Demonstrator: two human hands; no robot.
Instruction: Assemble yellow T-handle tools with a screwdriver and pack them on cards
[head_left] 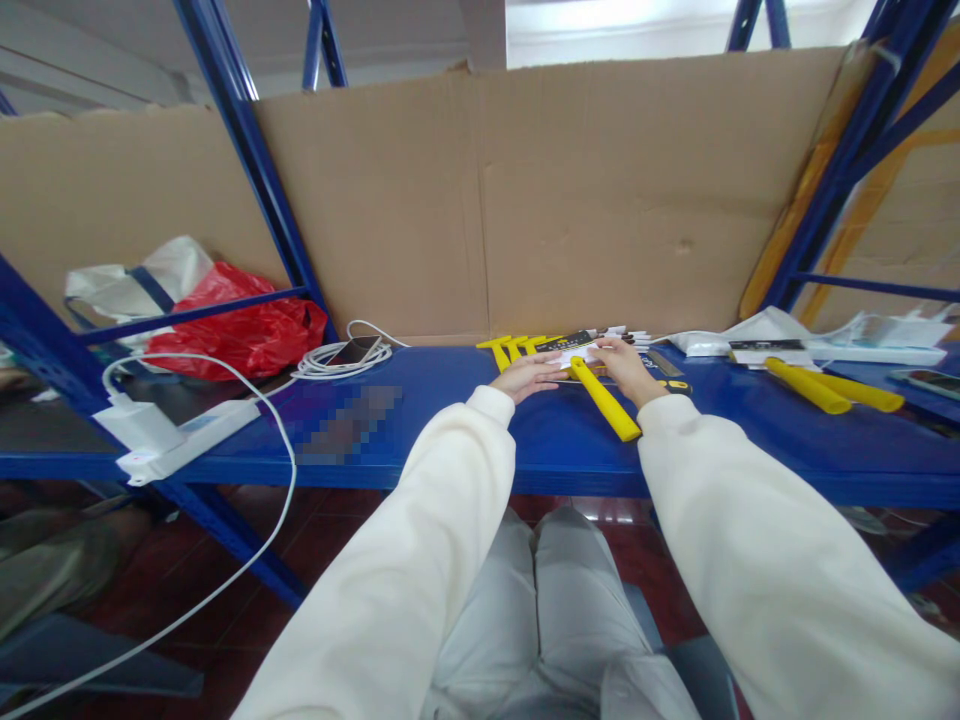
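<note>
holds a white piece [574, 357] at the top of a yellow handle [606, 402] between left hand [527, 377] and right hand [624, 368], over a blue tabletop [450, 420]. just beyond, has a row of yellow tools [496, 351] near a cardboard panel [555, 200]. to the right, has two yellow handles [810, 387] lying together; to the left, a red bag [247, 318], a coiled white cable [322, 366] and a power strip [199, 442].

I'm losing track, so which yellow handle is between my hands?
The yellow handle slanting toward you between left hand and right hand; the yellow pair lies off right, the yellow row beyond your left hand.
</note>
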